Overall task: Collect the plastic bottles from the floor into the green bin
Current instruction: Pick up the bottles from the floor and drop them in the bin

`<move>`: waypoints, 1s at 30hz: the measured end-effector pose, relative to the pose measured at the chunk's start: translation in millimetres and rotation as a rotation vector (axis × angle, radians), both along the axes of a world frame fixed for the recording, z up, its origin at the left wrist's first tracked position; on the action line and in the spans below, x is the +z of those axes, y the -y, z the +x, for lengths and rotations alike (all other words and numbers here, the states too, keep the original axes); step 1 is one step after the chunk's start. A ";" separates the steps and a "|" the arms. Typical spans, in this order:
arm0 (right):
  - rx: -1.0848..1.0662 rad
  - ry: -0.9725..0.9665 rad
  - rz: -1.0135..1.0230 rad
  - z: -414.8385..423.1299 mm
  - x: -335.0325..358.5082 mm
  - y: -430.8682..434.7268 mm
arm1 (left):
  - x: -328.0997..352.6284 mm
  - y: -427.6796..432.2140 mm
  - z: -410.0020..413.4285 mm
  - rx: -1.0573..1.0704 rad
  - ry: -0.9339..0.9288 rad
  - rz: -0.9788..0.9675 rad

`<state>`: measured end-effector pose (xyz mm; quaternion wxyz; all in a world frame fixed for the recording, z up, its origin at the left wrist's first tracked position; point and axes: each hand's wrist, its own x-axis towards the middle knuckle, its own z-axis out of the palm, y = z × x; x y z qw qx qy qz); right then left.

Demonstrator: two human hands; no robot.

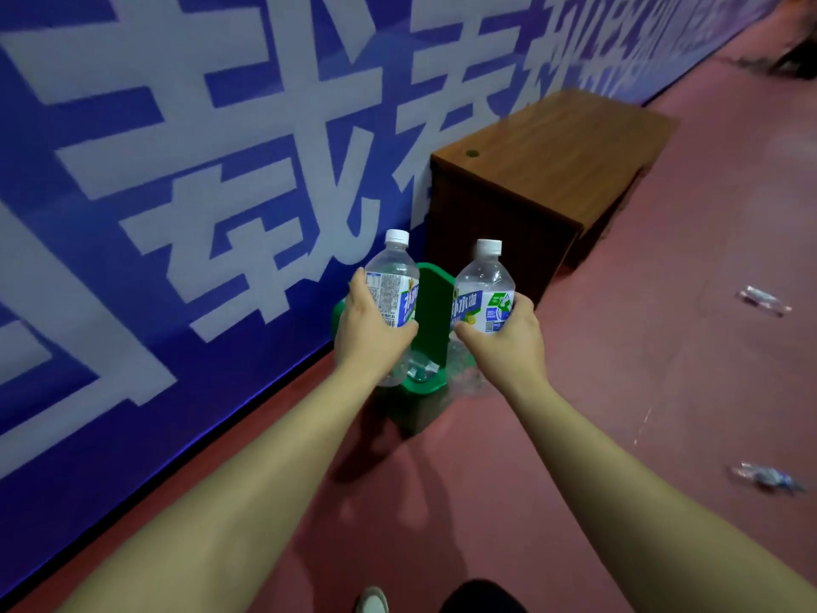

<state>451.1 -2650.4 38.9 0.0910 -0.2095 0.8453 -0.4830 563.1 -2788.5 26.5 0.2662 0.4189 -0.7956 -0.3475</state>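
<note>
The left hand's (371, 334) thumb (404, 330) is curled across the near side of a clear plastic bottle (393, 280), just below its blue-and-white label. The other fingers wrap round the far side and are mostly hidden. The right hand (508, 342) mirrors it: thumb (466, 331) hooked under the label of a second bottle (484, 289), fingers curled round the far side, only their edge showing. Each hand grips its bottle round the middle.

Both bottles stand upright with white caps on and look empty. They are held apart, one on each side above the open mouth of the green bin (435, 303) — neither is inside it. Their clear lower ends hang below the hands, over the bin's rim. Some clear plastic (420, 371) lies at the bottom of the bin; how many pieces I cannot tell.

Both bare forearms reach forward from the lower corners of the view. The bin stands on a reddish floor (641, 413), close to a blue banner wall (177, 170) with large white characters, and just in front of a brown wooden cabinet (552, 170) set against that wall.

Well off to the right, two more clear bottles lie on their sides on the floor — one farther away (762, 300), one nearer (767, 477), both blurred. The toe of a light shoe (373, 601) shows at the bottom edge.
</note>
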 end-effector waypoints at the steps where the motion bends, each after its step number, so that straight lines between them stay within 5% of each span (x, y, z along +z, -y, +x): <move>1: -0.015 0.010 0.011 -15.2 -6.0 12.0 | -5.4 13.3 -15.8 -0.009 0.016 0.007; 22: -0.005 0.291 0.422 -256.3 -263.4 229.2 | -279.2 217.3 -273.1 0.060 0.337 0.495; 30: -0.021 0.300 0.481 -295.7 -281.1 269.0 | -303.0 254.3 -305.2 0.050 0.309 0.546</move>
